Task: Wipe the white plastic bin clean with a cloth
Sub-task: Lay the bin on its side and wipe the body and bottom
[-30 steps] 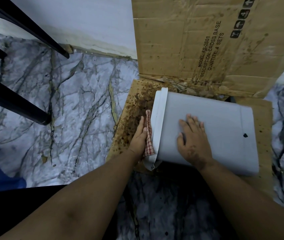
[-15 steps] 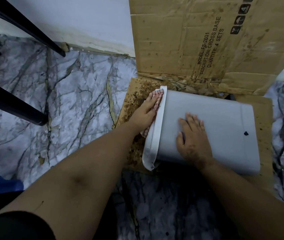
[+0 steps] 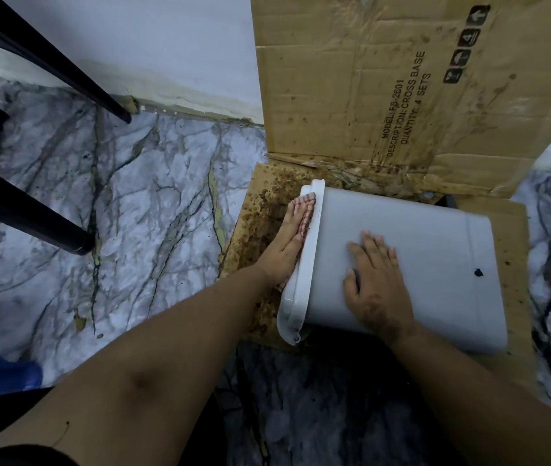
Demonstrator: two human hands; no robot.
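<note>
Nearest the camera, the right hand (image 3: 376, 290) lies flat with straight, slightly spread fingers pressed on the upturned side of the white plastic bin (image 3: 429, 264), which lies on its side on a stained sheet of cardboard (image 3: 260, 210) on the marble-patterned floor (image 3: 133, 203). Just beyond, the left hand (image 3: 284, 245), fingers straight and held together, presses a red-and-white checked cloth (image 3: 306, 213) against the bin's rim at its open left end. Farther back, a printed cardboard box panel (image 3: 368, 79) stands against the white wall (image 3: 153, 45), with black chair legs (image 3: 15, 210) off to the left.
</note>
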